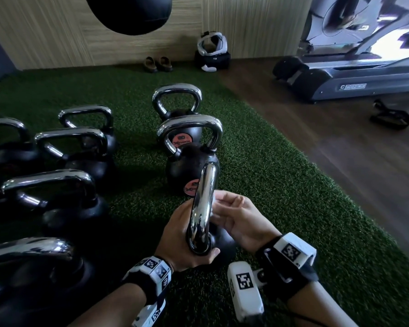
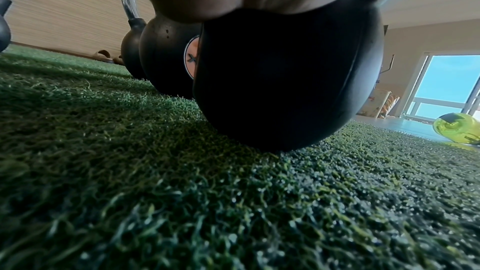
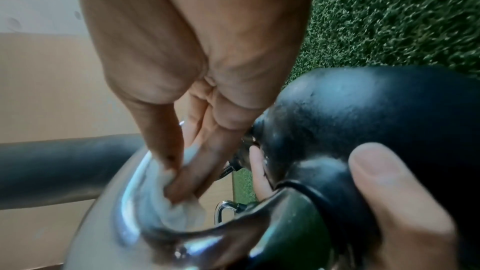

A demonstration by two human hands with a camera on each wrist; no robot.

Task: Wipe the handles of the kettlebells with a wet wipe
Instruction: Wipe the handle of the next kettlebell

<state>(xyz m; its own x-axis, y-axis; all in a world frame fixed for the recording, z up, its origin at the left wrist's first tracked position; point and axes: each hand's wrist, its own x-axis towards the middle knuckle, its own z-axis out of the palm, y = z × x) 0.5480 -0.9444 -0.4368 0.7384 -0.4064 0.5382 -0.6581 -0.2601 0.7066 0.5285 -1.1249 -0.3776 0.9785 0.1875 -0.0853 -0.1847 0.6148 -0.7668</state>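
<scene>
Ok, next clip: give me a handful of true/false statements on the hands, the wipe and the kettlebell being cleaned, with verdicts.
1. The left hand holds the kettlebell at the base of its chrome handle. True.
2. The right hand presses a white wet wipe against the handle's inner curve. True.
3. The kettlebell being wiped sits on a wooden bench. False: it rests on green turf.
4. The right hand is empty and away from the handle. False: its fingers pinch the wipe against the chrome.
5. Other kettlebells stand on the turf nearby. True.
</scene>
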